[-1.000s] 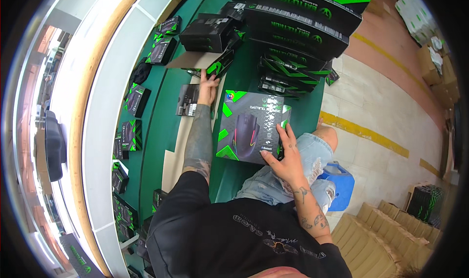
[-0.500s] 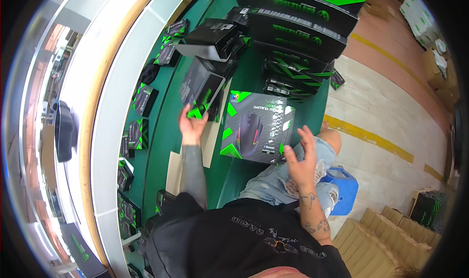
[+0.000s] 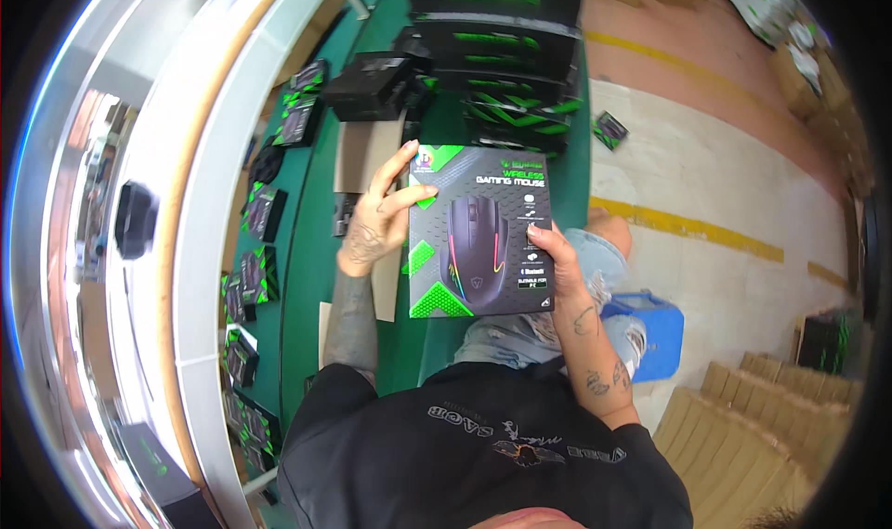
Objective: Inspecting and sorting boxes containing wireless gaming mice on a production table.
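Upright between my hands is a black gaming mouse box [image 3: 476,241] with green corners, its front printed with a dark mouse. My left hand [image 3: 379,215] holds it by its left edge, index finger and thumb at the upper left of the front. At the right edge my right hand [image 3: 562,264] grips it, thumb on the front and the other fingers hidden behind. Just past my left hand, a black carton [image 3: 370,85] rests near some tan cardboard [image 3: 383,143] on the green bench [image 3: 311,222].
A tall stack of black-and-green boxes [image 3: 502,51] stands at the bench's far end. Several small boxes [image 3: 265,211] line the green surface at left. One small box [image 3: 610,130] lies on the floor. A blue stool [image 3: 655,334] and brown cardboard pieces [image 3: 734,427] are at right.
My left hand has left a dark box at the left and moved right onto the mouse box. My right hand, open beside it before, has closed on its edge. The whole view has shifted.
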`<state>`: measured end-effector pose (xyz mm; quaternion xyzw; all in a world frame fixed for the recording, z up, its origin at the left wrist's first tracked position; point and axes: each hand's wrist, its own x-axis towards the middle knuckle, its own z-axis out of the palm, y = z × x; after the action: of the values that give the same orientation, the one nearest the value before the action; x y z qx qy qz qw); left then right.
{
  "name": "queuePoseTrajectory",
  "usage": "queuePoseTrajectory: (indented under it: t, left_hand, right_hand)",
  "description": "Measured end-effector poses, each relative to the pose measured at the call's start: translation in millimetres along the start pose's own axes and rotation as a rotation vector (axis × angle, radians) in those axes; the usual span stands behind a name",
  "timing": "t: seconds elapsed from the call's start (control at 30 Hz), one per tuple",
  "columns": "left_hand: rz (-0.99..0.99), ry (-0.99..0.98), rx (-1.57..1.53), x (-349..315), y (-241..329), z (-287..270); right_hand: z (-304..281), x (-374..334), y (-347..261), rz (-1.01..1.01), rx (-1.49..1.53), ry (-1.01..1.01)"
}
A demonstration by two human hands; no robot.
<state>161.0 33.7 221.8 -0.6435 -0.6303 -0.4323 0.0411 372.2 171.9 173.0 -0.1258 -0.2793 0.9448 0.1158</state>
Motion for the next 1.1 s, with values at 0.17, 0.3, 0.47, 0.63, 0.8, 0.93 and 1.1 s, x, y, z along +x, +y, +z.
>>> queuePoseTrajectory:
  t: [0.17, 0.3, 0.47, 0.63, 0.8, 0.93, 1.1]
  left_hand:
    - [-0.310, 0.026, -0.218, 42.4, 21.2, 22.5]
    - [-0.218, 0.007, -0.081, 48.5, 31.8, 40.9]
    - [-0.105, 0.223, -0.648, 21.3, -3.2, 42.9]
    - [0.404, -0.003, -1.527, 36.1, -36.4, 43.0]
    - [0.377, 0.059, -1.452, 30.7, -37.0, 34.7]
    - [-0.295, 0.286, -0.525, 33.3, 4.6, 26.0]
    - [-0.730, 0.269, -0.264, 0.0, -35.3, 37.6]
  right_hand:
    - [0.5, -12.2, 2.1, -0.476, -0.311, 0.056]
    - [-3.7, -8.6, 2.3, -0.573, -0.321, 0.019]
    - [-2.9, -6.8, -0.7, -0.624, -0.620, -0.010]
    - [12.7, -9.2, -1.9, -0.668, -0.773, 0.101]
    - [5.3, -3.5, 4.9, -0.626, -0.579, -0.016]
    - [5.9, 12.9, 11.2, -0.576, -0.404, -0.038]
    - [-22.9, 34.3, 17.2, -0.239, -0.829, 0.270]
